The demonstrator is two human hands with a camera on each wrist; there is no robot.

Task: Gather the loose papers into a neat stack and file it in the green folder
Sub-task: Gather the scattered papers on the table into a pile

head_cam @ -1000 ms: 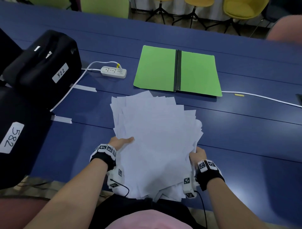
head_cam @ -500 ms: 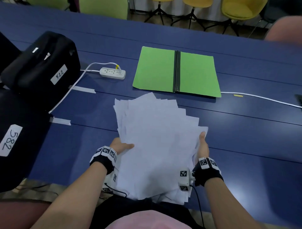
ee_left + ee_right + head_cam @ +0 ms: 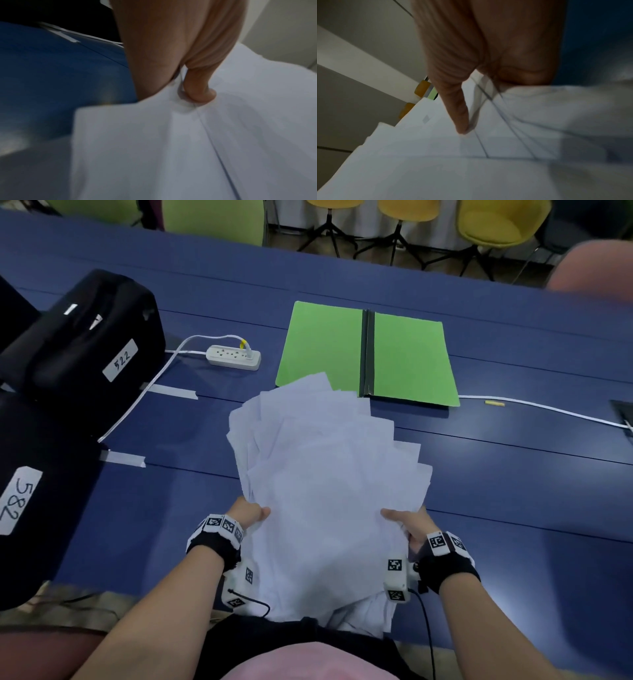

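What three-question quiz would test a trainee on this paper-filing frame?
1. True or false: the green folder lies shut on the table.
2. Which hands hold the papers? A) left hand only B) right hand only C) both
3. Fill in: the sheets are fanned, not yet a neat ____.

Key: 1 false, it lies open; 2 C, each thumb on top at a side edge; 3 stack.
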